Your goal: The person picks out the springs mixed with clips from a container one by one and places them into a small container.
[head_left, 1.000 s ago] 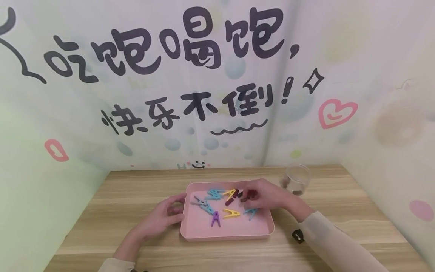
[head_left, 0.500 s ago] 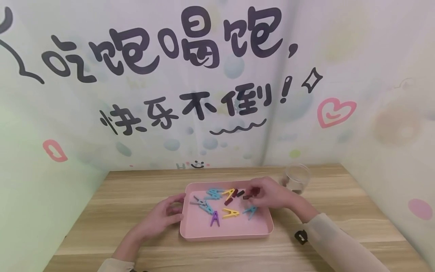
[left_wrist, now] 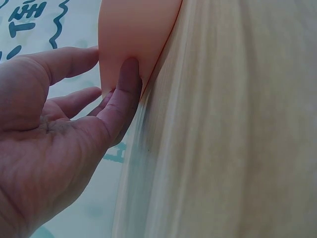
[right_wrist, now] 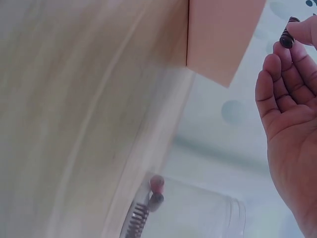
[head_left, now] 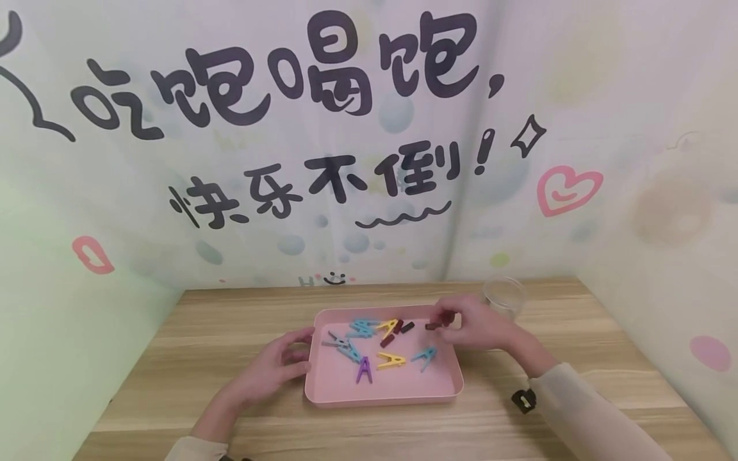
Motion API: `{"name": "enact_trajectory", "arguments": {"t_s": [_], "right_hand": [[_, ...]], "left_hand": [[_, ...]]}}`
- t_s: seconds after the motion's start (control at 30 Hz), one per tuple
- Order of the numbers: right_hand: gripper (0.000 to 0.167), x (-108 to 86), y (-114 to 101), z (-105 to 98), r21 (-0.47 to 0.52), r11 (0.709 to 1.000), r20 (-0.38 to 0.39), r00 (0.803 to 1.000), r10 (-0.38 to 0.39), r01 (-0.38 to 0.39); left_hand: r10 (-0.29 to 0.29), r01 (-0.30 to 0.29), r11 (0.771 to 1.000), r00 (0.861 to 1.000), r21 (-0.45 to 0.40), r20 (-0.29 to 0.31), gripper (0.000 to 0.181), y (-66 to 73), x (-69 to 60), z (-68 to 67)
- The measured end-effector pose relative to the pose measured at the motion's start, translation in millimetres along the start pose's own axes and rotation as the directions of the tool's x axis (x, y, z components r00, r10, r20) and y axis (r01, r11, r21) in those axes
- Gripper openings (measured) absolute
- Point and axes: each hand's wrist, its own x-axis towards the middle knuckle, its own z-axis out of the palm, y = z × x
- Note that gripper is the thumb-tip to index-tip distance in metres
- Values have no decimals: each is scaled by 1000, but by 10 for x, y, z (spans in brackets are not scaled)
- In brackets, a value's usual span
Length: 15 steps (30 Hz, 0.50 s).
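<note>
A pink tray (head_left: 403, 390) holds blue, grey, yellow and purple (head_left: 364, 371) clothespins and several small dark red and black pieces (head_left: 407, 327). My left hand (head_left: 277, 365) touches the tray's left wall; in the left wrist view, the fingertips of that hand (left_wrist: 64, 119) rest on the pink wall (left_wrist: 133, 29). Over the tray's upper right corner, my right hand (head_left: 478, 322) pinches a small dark piece (head_left: 432, 326). The right wrist view shows this ridged dark piece (right_wrist: 288, 34) between thumb and fingers of the hand (right_wrist: 297, 114), above the pink tray wall (right_wrist: 223, 39).
A clear round jar (head_left: 504, 294) stands behind the right hand; in the right wrist view, the jar (right_wrist: 198, 208) has a few dark and reddish pieces in it. A small black object (head_left: 524, 401) lies on the wooden table (head_left: 259, 429) near the right sleeve.
My right hand has moved up and to the right with the dark piece, uncovering the blue clothespin at the tray's right side. The left hand stays at the tray's wall.
</note>
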Motion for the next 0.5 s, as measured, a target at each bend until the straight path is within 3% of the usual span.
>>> {"name": "enact_trajectory", "arguments": {"t_s": [0.5], "right_hand": [[22, -180, 32, -263, -81, 997, -80, 997, 1, -8]], "left_hand": [[-5, 5, 1000, 1000, -4, -2, 68, 6, -4, -2]]}}
